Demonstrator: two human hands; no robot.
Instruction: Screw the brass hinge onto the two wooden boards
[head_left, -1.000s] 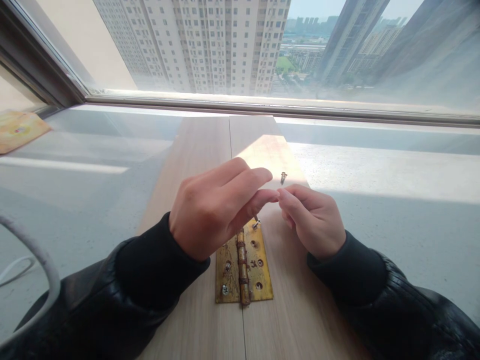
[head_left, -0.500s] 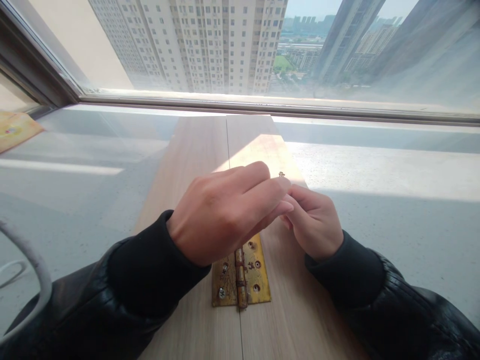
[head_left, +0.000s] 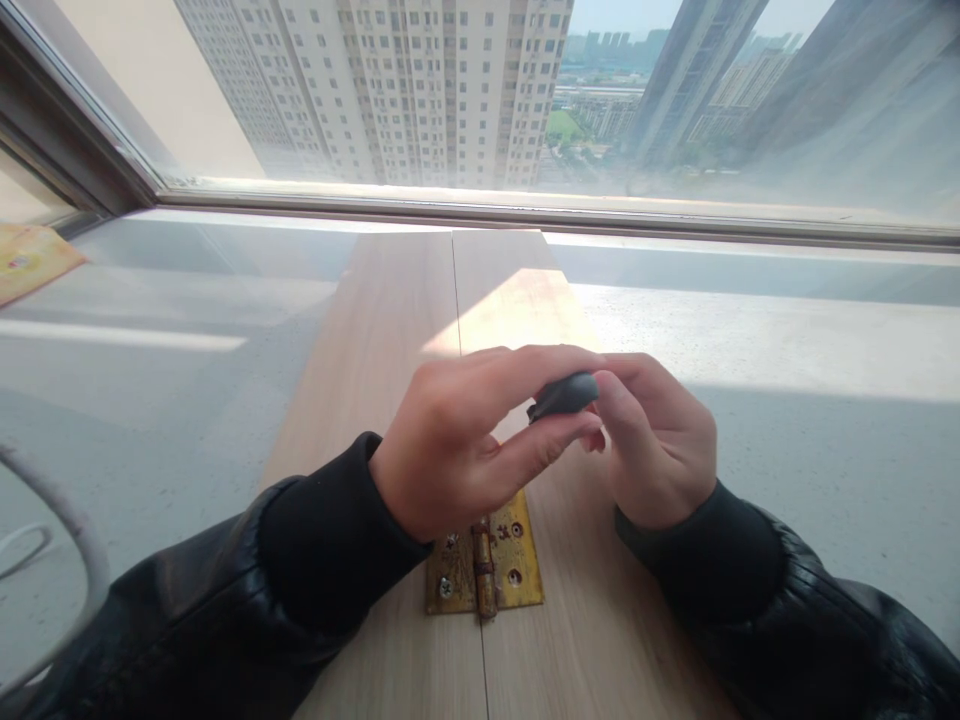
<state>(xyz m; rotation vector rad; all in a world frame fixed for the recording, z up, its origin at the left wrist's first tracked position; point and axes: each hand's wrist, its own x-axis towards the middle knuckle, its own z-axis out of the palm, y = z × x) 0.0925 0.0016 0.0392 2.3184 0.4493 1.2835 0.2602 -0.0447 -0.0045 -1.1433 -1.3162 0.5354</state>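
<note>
A pale high-rise (head_left: pixel 420 90) stands outside, filling the far left and middle of the view, with a darker tower (head_left: pixel 675 70) farther to the right. The brown window frame (head_left: pixel 675 226) crosses the whole far side and slants nearer at the left. On this side of it spreads a white speckled sill (head_left: pixel 772 340), striped with sunlight and shadow. Two pale wooden boards, a left board (head_left: pixel 345 330) and a right board (head_left: pixel 514 300), lie edge to edge down the middle, running from near to far with a thin seam between them; a sunlit patch covers the far part of the right one.

Black sleeves (head_left: pixel 165 600) reach in from both near corners. The left hand (head_left: pixel 457 440) is over the boards, its thumb and forefinger pinching a dark object. The right hand (head_left: pixel 660 450) meets it from the right, its fingers curled and its thumb touching the object's right end; how firmly it grips cannot be told.

At the near left, a grey-white tube (head_left: pixel 75 510) bends over the sill. Below the left hand, a worn yellow metal hinge (head_left: pixel 529 555) straddles the seam, its far part hidden. A yellow-orange card (head_left: pixel 37 262) lies at the far left. The dark object (head_left: pixel 566 395) is short and smooth, held above the right board, beyond the hinge. Smallest is a cross-slotted screw (head_left: pixel 445 587) in the hinge's near left corner.
</note>
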